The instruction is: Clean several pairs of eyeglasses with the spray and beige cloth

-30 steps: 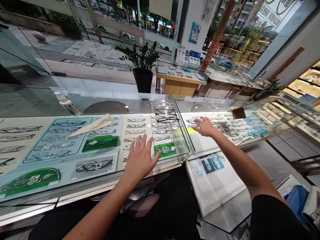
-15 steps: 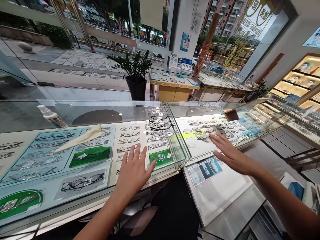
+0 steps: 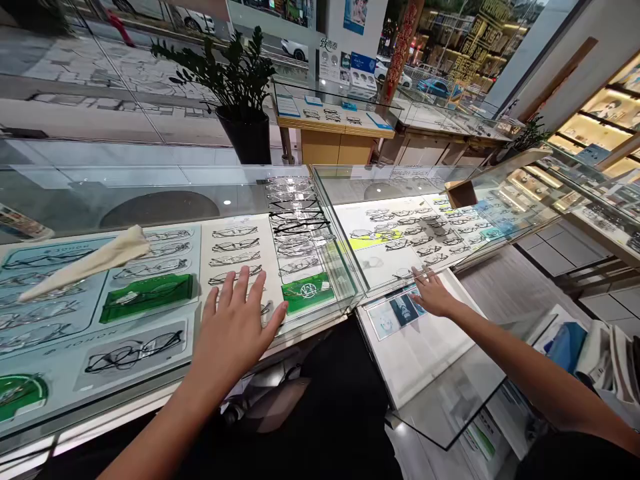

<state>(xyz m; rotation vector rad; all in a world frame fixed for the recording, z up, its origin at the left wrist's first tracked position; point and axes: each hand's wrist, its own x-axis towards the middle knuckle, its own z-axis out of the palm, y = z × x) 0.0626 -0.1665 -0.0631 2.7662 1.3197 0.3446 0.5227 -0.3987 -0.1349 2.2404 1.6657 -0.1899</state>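
Note:
My left hand (image 3: 234, 321) is spread, palm down, over the glass top of the left display case, and holds nothing. Beneath and beside it, rows of eyeglasses (image 3: 235, 245) show through the glass. A green eyeglass tray (image 3: 307, 292) lies inside the case, just right of my left thumb. My right hand (image 3: 433, 293) is open and empty, its fingers stretched out at the front edge of the right display case (image 3: 385, 263). Below that hand is a pulled-out white drawer (image 3: 425, 360) with a strip of pictures (image 3: 397, 312) at its inner end. Whether either palm touches the glass, I cannot tell.
A cream cloth (image 3: 90, 261) lies on the left case, with part of a bottle (image 3: 23, 225) at the left edge. A small brown box (image 3: 461, 195) sits on the right case. Beyond stand a potted plant (image 3: 243, 127) and another display table (image 3: 335, 127).
The view has tilted down and turned slightly, so the bottle is partly out of frame. My right hand has come lower, closer to the case's front edge. My left hand stays spread over the glass.

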